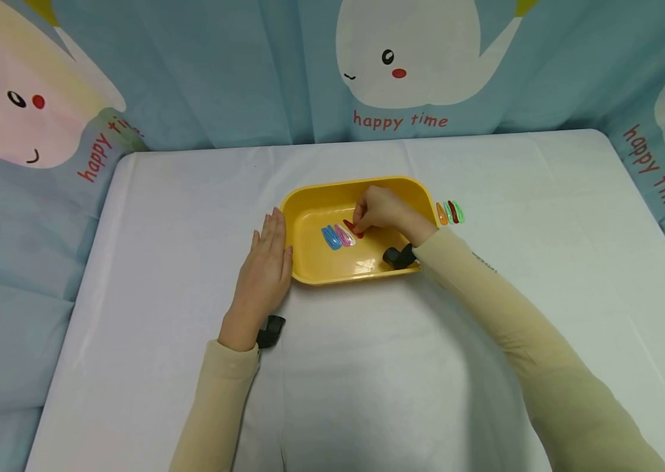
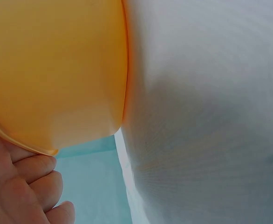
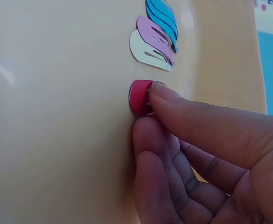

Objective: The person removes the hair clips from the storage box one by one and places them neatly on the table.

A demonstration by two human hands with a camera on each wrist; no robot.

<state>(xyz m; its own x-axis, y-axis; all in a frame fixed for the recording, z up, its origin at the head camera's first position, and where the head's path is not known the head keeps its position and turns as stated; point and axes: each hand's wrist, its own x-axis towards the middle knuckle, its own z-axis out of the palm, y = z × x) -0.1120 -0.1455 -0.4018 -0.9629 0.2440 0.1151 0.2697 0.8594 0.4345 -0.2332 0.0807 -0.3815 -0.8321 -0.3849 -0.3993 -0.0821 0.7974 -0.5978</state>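
A yellow tray [image 1: 321, 267] stands on the white-covered table. Over its inside, my right hand [image 1: 384, 208] pinches a red snap hair clip [image 3: 137, 97] between thumb and fingers, close over the tray floor. Left of that clip lie a white hair clip [image 3: 143, 50], a pink hair clip [image 3: 151, 35] and blue hair clips [image 1: 330, 237], side by side in a slanted row. My left hand [image 1: 263, 265] rests along the tray's left end with its fingers extended; in the left wrist view its fingers touch the rim.
Just right of the tray, several more hair clips lie in a row, among them an orange one [image 1: 441, 214] and a light green one [image 1: 459, 211]. A blue printed curtain [image 1: 220, 78] hangs behind the table [image 1: 179, 210]. Black wrist cameras [image 1: 400, 257] sit at both wrists.
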